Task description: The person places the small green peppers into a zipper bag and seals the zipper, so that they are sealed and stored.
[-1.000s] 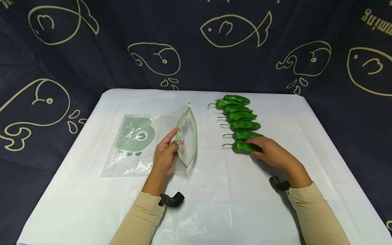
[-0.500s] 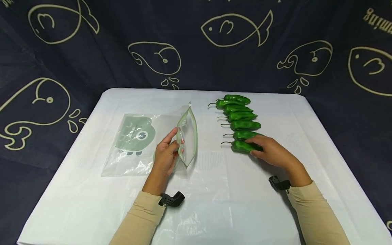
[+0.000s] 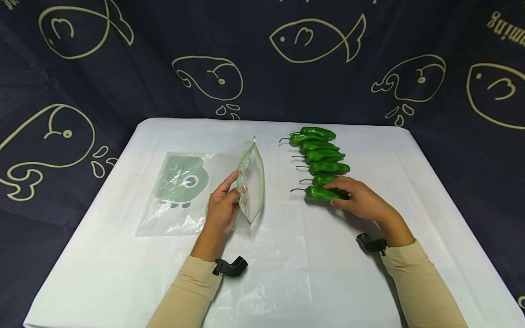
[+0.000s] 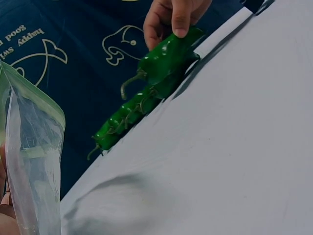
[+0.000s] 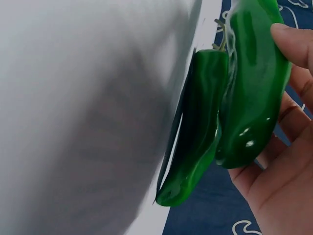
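Note:
My left hand holds the near edge of a clear zip bag with a green rim, its mouth spread apart and facing right. Fingers show through the plastic. A green pepper is pinched between the thumb and fingers of my right hand, its stem pointing left. In the right wrist view this pepper hangs above the table, with another pepper lying beyond it. The left wrist view shows the held pepper raised over the row.
Several more green peppers lie in a row toward the back of the white table, stems to the left. A green cartoon print marks the flat part of the bag. A dark cloth with fish drawings hangs behind.
My right hand has taken the nearest pepper up off the table and shifted it slightly left. My left hand and the bag have stayed in place.

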